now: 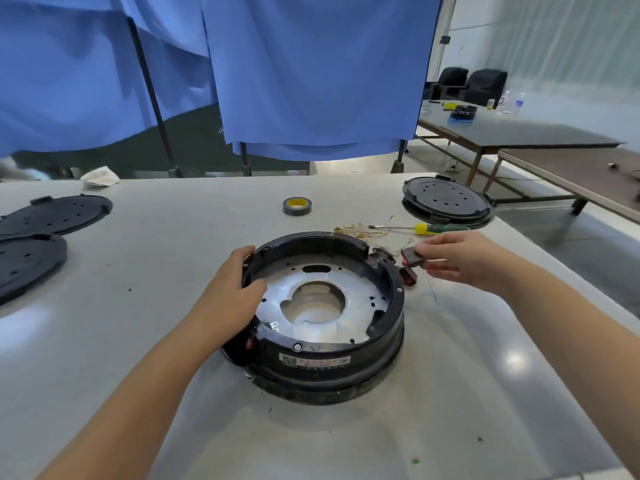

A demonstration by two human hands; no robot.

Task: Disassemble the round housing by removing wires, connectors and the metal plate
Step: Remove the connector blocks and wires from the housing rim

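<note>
The round black housing sits on the white table in front of me, open side up. A silvery metal plate with a large centre hole lies inside it. My left hand grips the housing's left rim, thumb inside over the plate. To the right, my right hand pinches a small black connector just outside the rim. A second black part with a red face hangs beside the housing, and thin wires trail from it.
A yellow-green screwdriver and a heap of small brass terminals lie behind the housing. A tape roll stands farther back. Black round covers rest at the left and back right. Blue cloth hangs behind.
</note>
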